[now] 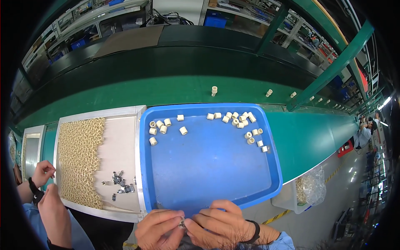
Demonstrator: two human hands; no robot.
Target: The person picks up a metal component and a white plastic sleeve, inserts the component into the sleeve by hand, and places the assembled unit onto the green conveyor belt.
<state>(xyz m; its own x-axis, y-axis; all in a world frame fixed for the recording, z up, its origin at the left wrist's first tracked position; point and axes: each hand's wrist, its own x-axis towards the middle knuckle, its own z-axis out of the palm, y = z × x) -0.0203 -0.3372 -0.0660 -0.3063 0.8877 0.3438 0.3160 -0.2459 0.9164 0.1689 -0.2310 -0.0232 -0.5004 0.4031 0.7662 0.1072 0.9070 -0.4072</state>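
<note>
My left hand [160, 229] and my right hand [216, 225] meet at the near edge of the blue tray [212, 175]. Between their fingertips they pinch a small metal part [182, 224], mostly covered, so its exact kind cannot be made out. Inside the tray, short cream-coloured cylinders [183, 131] lie loose along the far side and in both far corners. To the left, a metal-framed tray [121, 154] carries dense rows of small gold-coloured fittings [79, 162]. A loose pile of small silver and dark metal pieces [125, 188] lies near its right side.
A green conveyor belt [175, 91] runs across behind the trays, with cream-topped pieces [214, 91] spaced along it. Another person's hands [43, 173] are at the far left. A bin with clear bagging [310, 187] stands low at right; a green post [333, 66] rises beyond.
</note>
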